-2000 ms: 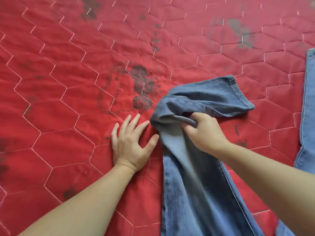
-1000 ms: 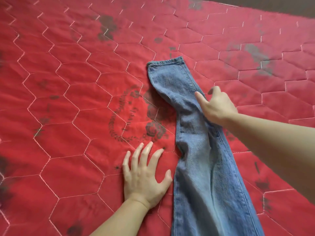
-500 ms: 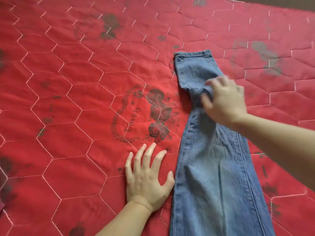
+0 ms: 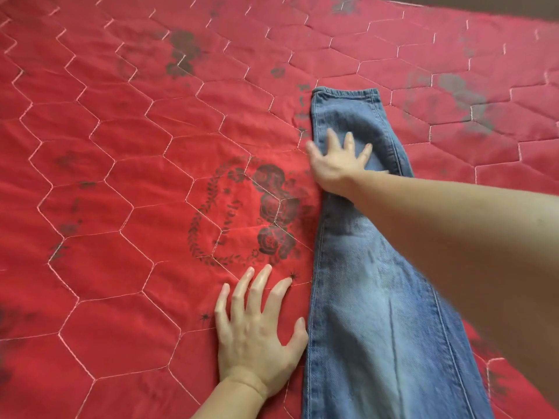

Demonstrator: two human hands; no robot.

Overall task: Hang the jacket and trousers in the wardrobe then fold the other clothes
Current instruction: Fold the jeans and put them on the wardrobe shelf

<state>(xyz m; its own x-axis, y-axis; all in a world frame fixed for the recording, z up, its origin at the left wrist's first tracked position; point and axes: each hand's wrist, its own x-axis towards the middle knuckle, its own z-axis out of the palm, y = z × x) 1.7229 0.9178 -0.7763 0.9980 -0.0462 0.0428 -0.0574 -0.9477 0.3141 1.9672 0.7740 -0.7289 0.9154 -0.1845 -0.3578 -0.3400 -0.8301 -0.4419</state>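
Your right forearm [image 4: 453, 225] is smeared with motion blur and hides a strip of the jeans [image 4: 363, 313]. The jeans run off the bottom edge, so you can't see their lower part. The quilt [image 4: 121, 176] is cut off on every side.

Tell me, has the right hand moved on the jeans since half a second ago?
Yes. The right hand has slid left across the jeans, toward the rose print on the red quilt, fingers spread flat.
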